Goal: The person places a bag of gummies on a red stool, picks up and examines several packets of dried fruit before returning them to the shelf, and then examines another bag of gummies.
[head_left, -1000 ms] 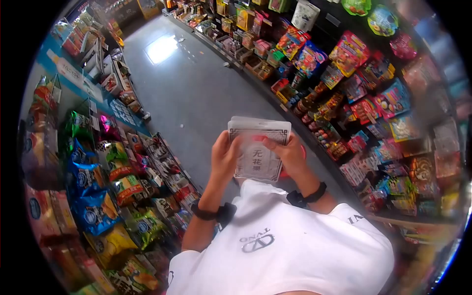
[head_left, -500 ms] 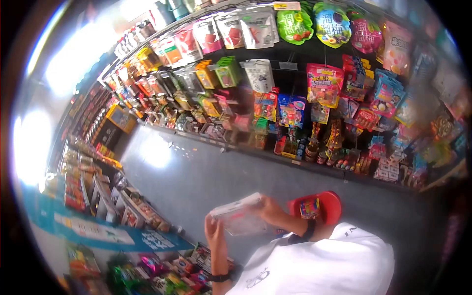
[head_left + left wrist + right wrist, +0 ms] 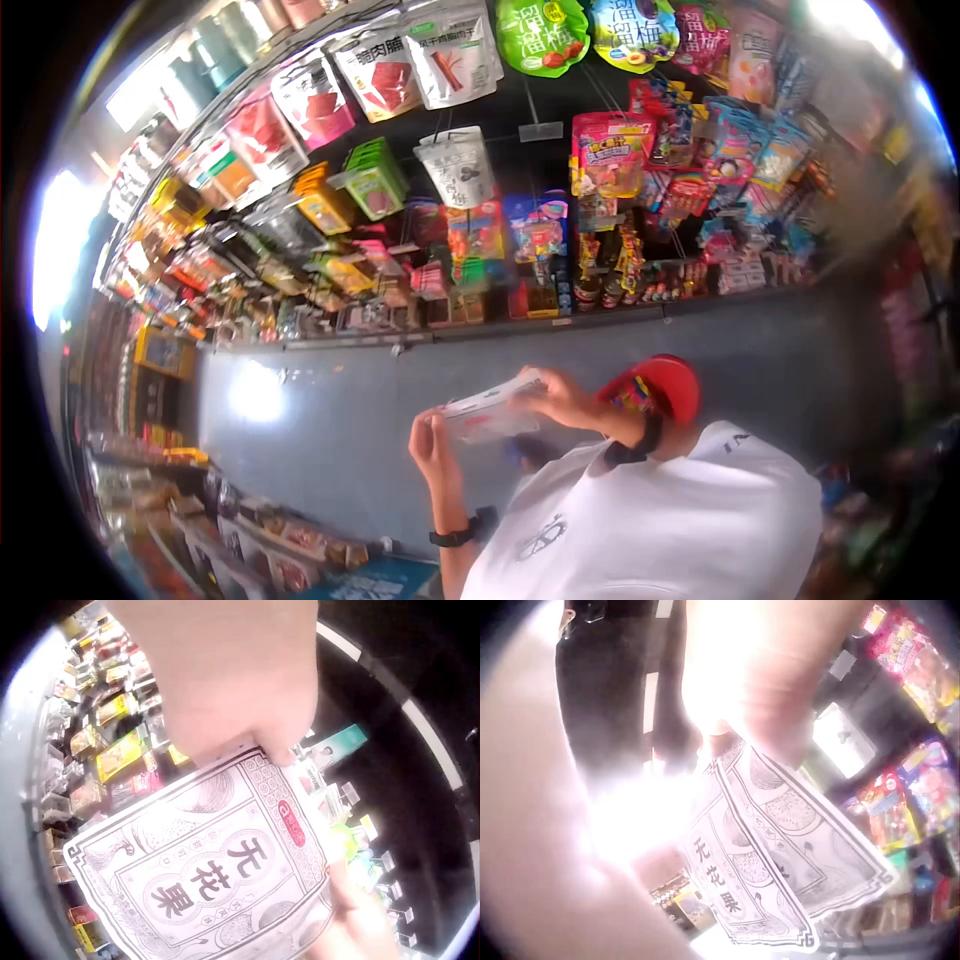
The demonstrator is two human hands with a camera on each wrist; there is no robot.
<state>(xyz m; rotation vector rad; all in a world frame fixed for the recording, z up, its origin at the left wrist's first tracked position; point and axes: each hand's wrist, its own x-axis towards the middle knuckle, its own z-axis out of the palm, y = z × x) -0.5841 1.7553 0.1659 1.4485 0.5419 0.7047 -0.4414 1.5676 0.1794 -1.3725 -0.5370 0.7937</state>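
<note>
A whitish flat pouch is held out before the white shirt, tilted, with one hand at each end. The left hand pinches its left end; the right hand grips the right end. In the left wrist view the pouch shows grey line drawings, large dark characters and a red label, with the left hand at its upper edge. From the right wrist view, two overlapping printed pouches hang from the right hand; glare hides part of this view.
A red basket with colourful packets stands on the grey floor beside the right forearm. Shelves of hanging snack bags run along the far side, including a white pouch and a green bag. More stocked shelving is at lower left.
The view has swung from the aisle and left shelves toward the hanging snacks. The pouches, first face-up near the shirt, are now tilted further out between both hands. The red basket has come into fuller view.
</note>
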